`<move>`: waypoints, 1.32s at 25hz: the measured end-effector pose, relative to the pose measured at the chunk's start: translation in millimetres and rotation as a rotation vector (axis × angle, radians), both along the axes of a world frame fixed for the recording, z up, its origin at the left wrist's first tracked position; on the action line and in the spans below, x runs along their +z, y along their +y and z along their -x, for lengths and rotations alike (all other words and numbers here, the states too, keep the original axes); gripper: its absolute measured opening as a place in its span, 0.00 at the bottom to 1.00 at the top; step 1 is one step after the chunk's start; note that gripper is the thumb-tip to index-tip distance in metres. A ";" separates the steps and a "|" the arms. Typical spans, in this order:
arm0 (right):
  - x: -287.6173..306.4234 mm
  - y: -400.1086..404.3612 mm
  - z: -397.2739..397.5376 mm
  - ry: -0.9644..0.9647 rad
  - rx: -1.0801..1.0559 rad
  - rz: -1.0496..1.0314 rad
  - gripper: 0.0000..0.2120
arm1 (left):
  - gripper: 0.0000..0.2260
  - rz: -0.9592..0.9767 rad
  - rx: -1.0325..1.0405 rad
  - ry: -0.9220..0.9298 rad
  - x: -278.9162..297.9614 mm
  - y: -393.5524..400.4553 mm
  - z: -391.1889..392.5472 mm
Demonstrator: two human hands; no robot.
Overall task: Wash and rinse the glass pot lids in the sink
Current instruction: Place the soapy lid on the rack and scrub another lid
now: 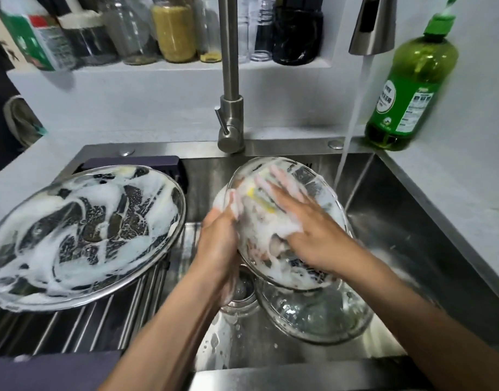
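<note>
Left hand [218,232] grips the rim of a soapy glass lid [313,193], tilted over the sink [384,221]. Right hand [307,235] lies flat, fingers spread, pressing a yellow sponge [264,203] on it. Second lid [313,314] below; third, foamy, on the rack [81,334] left. Tap stream [352,117] runs beside.

Left of the faucet [231,119], a soapy lid [81,235] covers the drying rack [73,331]; right of it, bare sink floor [384,227] lies open behind the held lid [313,187].
</note>
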State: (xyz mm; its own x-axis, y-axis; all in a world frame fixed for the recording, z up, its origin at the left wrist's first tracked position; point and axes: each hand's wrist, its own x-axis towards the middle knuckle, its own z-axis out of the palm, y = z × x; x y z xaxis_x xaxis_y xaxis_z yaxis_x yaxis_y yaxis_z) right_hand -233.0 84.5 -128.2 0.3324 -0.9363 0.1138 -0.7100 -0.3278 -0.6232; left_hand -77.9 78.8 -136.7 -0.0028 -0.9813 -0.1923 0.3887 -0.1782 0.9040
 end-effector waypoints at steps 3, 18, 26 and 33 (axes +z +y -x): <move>0.2 3.7 -11.7 -0.042 -0.103 0.082 0.51 | 0.10 0.104 0.035 -0.109 -1.9 0.1 7.3; -6.6 -13.7 29.2 -0.360 -0.645 -0.038 0.35 | 0.06 0.045 0.225 -0.131 13.3 7.1 -10.3; 0.1 -16.7 29.1 -1.293 -0.408 -0.697 0.29 | 0.23 0.039 0.172 -0.047 8.0 9.2 2.7; 9.3 -15.8 34.1 -1.408 -0.271 -0.655 0.15 | 0.18 0.137 0.050 -0.120 32.5 10.7 -16.4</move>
State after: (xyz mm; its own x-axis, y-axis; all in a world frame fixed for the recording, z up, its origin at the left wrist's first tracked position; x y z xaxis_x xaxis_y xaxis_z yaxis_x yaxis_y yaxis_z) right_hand -267.1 68.7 -118.9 0.1345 -0.9567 -0.2580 0.5483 0.2888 -0.7848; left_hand -61.5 89.5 -104.2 0.0620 -0.9967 -0.0523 0.2817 -0.0328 0.9589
